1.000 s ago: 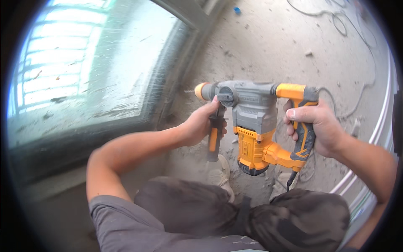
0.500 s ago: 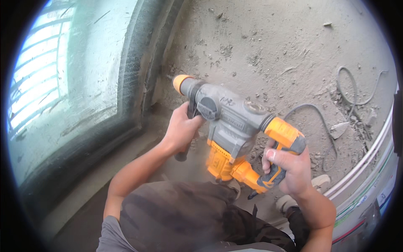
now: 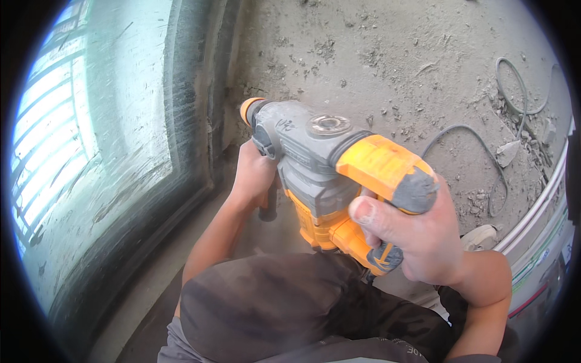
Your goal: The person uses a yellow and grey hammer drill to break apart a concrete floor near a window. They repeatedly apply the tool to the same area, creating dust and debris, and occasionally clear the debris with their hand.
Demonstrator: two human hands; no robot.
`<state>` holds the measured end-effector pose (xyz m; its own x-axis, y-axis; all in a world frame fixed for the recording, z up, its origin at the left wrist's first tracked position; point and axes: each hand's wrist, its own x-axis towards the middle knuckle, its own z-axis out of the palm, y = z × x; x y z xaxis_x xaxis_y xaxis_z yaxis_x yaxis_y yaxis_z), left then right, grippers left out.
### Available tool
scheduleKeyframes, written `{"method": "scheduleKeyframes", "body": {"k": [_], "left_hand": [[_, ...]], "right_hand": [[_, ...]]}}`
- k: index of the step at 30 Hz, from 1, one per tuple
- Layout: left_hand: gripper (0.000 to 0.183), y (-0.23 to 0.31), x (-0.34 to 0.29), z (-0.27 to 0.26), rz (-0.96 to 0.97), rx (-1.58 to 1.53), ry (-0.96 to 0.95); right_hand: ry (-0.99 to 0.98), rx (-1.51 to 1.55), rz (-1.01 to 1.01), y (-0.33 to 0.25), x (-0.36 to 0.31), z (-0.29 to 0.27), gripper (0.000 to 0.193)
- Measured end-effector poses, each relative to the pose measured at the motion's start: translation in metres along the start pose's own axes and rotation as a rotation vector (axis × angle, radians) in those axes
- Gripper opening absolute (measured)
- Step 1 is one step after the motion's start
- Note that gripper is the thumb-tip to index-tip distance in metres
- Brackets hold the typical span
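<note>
A grey and orange rotary hammer drill (image 3: pixel 308 145) is held across in front of me, dusty all over. Its orange-collared nose points to the far left, at the base of the window frame; the bit's tip is out of sight. My left hand (image 3: pixel 254 172) is closed round the black side handle (image 3: pixel 268 206) behind the nose. Round the rear orange grip, my right hand (image 3: pixel 417 233) is wrapped with its thumb along the near side; the trigger is hidden. Below the drill's orange lower housing is my bent knee (image 3: pixel 260 290) in dark trousers.
On the left stands a dusty glass pane (image 3: pixel 127 91) in a dark frame (image 3: pixel 184 121). Crumbs and chunks of rubble (image 3: pixel 508 151) lie on the grey concrete floor (image 3: pixel 290 48). A grey cable (image 3: pixel 466 128) loops at the right, near white stacked strips (image 3: pixel 532 218).
The drill's rear end has swung up and nearer to me, with my right hand on it. Its nose has shifted slightly left and away. Both hands keep their grips.
</note>
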<state>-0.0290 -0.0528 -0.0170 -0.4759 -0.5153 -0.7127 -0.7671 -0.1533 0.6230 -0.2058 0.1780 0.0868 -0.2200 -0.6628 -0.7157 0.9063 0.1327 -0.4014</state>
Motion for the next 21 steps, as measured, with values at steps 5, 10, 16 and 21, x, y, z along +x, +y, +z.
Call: {"method": "scheduleKeyframes", "body": {"k": [5,10,16,21], "left_hand": [[0.036,0.001,0.001,-0.012,0.054,-0.121,-0.013],[0.031,-0.009,0.006,-0.016,0.083,-0.011,0.014],[0.018,-0.02,0.017,-0.009,0.084,0.148,0.028],[0.018,-0.017,0.013,-0.006,-0.007,0.139,0.063]], "right_hand": [[-0.06,-0.016,0.038,0.001,-0.004,0.014,0.03],[-0.04,0.04,-0.023,0.025,0.001,0.014,0.028],[0.036,0.06,-0.107,0.065,0.007,-0.015,0.026],[0.036,0.119,-0.125,0.078,0.018,-0.039,0.025]]}}
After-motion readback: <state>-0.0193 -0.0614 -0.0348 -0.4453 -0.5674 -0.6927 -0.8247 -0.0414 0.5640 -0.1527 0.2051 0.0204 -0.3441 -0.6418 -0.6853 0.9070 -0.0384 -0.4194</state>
